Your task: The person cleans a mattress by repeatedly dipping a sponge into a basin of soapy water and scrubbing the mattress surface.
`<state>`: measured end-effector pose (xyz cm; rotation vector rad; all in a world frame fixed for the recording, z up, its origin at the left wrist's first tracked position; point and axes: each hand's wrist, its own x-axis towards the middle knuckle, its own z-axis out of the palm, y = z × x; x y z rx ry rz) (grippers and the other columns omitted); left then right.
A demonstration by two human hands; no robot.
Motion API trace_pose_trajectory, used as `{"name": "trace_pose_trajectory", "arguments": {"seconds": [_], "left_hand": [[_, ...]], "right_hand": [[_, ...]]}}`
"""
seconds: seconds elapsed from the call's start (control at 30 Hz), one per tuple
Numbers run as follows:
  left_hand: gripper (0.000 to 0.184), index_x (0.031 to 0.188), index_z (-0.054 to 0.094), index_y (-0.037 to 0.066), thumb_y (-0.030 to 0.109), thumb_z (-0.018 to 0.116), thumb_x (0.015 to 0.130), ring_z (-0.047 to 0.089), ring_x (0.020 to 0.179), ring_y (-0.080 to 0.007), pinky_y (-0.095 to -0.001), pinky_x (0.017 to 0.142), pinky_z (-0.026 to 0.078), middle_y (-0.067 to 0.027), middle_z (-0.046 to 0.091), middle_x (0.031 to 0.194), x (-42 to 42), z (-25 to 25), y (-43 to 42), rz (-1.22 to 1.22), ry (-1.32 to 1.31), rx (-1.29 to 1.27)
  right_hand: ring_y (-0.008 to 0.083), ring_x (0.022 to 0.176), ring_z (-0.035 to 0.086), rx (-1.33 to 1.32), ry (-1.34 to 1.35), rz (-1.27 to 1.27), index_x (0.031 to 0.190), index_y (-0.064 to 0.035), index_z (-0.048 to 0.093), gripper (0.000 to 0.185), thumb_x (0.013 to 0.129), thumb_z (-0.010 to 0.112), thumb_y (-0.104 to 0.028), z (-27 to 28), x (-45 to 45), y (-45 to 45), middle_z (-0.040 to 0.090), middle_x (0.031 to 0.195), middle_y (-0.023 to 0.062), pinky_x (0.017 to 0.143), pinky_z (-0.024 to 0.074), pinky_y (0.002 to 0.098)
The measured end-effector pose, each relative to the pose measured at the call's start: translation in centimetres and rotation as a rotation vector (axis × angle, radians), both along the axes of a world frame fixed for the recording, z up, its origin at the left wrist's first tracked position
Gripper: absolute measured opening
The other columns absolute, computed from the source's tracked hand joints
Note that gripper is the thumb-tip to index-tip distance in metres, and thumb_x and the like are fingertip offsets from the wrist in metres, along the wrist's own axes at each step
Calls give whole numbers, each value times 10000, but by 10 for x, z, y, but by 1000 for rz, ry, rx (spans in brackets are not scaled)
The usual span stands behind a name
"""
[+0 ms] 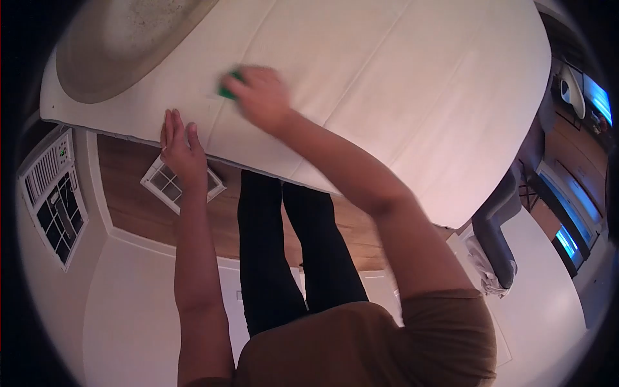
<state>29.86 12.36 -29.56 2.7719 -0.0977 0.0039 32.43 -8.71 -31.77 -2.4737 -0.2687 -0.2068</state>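
While the white panel (412,97) fills the upper view, its surface looks matte and faintly soft, crossed by several long slanting creases or seams that run roughly parallel. Its outline bows outward, with rounded corners at the far left and right, and a thin, darker, slightly ragged line follows the near edge. At the upper left is a large grey-brown oval (97,74), smooth along its curved rim and paler and mottled towards the middle; whether it lies on the panel or is set into it, I cannot tell.

The right hand (263,97) is bent over the panel, its fingers curled round a small green block (231,84). Both are motion-blurred, so the block's texture is unclear; it shows at the fingertips, over the panel's left half, near the oval, and seems to meet the white surface. The left hand (184,151) is open at the panel's near edge, fingers extended close together and thumb apart, with nothing in its grasp; how firmly it presses is impossible to tell.

Below the edge, a white gridded frame (173,205) sits against the wood-grained floor (126,184). A louvred white unit (55,200) stands at the left, and a smooth grey chair (493,238) at the right, beside crumpled pale cloth (480,267).
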Motion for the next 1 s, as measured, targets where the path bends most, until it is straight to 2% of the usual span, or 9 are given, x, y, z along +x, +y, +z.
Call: {"name": "trace_pose_trajectory", "arguments": {"seconds": [0.13,0.2,0.27,0.33,0.5,0.63,0.73,0.93,1.0], "left_hand": [[468,1322,505,88,131,584,862,481,1220,-355,-429,989,417,-119,485,1373,4,0,0,-1,26,-44],[481,1327,499,94,107,582,854,491,1211,-348,-424,989,420,-114,497,1362,8,1,3,7,23,-44],[544,1354,465,100,-10,543,827,509,1196,-331,-418,984,429,-106,528,1330,8,-1,5,34,26,-127],[583,1367,448,105,-59,512,812,511,1196,-324,-413,985,431,-102,536,1321,10,-1,10,36,48,-166],[699,1406,392,124,-162,427,769,517,1190,-320,-386,989,430,-86,546,1313,15,-6,24,-34,46,-243],[724,1429,348,138,-161,399,772,512,1193,-310,-355,996,425,-48,542,1323,19,-2,21,11,94,-271],[731,1432,342,147,-161,391,771,510,1197,-299,-341,988,430,-36,534,1334,13,-4,26,-8,79,-236],[750,1414,391,142,-168,371,731,496,1229,-273,-315,966,421,-35,535,1343,14,1,32,62,121,-381],[753,1407,407,137,-167,364,720,490,1241,-268,-308,961,416,-36,535,1345,22,5,43,80,85,-475]], "right_hand": [[285,997,568,-295,396,-15,1083,-153,614,347,738,636,-125,12,-184,-197,588,1057,92,824,436,436],[295,925,593,-520,412,-38,1006,-121,643,287,722,643,-81,39,-226,-233,615,988,112,771,456,448],[314,913,591,-89,659,-167,1047,-93,611,386,673,661,-16,-2,-189,-196,606,996,149,769,465,418],[320,935,577,-129,163,6,980,-110,607,310,676,640,-54,-7,-106,-86,585,945,131,783,451,433],[287,973,577,-45,61,-28,1025,-150,555,238,790,524,-128,2,5,63,568,982,106,869,406,417],[293,979,576,-174,199,28,1103,-189,610,371,736,623,-133,5,-154,-74,590,1022,101,852,422,444],[304,1002,564,-558,497,-4,1116,-148,606,394,724,652,-139,34,-265,-182,581,1071,112,811,428,448],[322,956,561,-42,84,155,1030,-135,574,257,777,540,-104,-7,-52,32,566,1005,116,854,397,426],[310,1010,564,-116,59,106,1065,-149,542,240,835,481,-119,-4,2,105,566,1041,117,895,388,430]]}}
